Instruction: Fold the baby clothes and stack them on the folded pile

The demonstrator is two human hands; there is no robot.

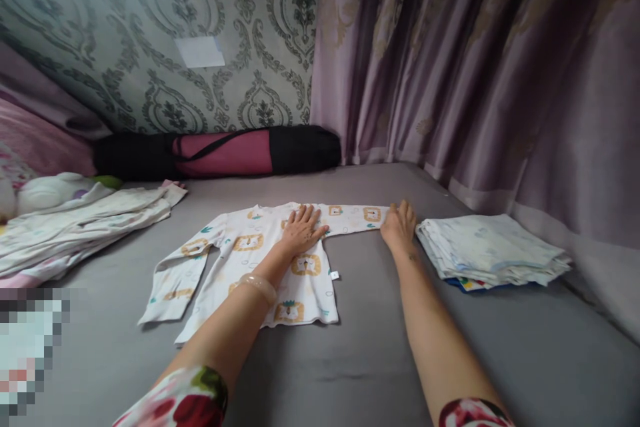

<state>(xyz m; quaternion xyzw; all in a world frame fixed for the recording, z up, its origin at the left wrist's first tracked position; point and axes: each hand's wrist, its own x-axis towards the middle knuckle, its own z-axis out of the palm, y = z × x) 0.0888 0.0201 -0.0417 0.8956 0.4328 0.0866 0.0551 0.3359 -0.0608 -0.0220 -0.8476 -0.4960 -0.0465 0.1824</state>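
Observation:
A small white long-sleeved shirt (255, 273) with orange lion prints lies spread on the grey bed sheet (350, 373). My left hand (303, 230) rests flat on its upper chest, fingers spread, a pale bangle round the wrist. The sleeve (350, 217) on the right stretches out straight. At that sleeve's cuff, my right hand (399, 223) has its fingers closed on the fabric, and the hand hides the cuff itself. The other sleeve (177, 273) bends down toward the lower left. A small white tag (335, 275) sticks out at the shirt's right side seam.
Just right of my right hand lies a stack of folded light cloths (493, 250). Loose clothes (90, 220) and a white plush toy (55, 192) lie on the left. A long black and pink bag (225, 152) lies along the wall; purple curtains (480, 67) hang at the right.

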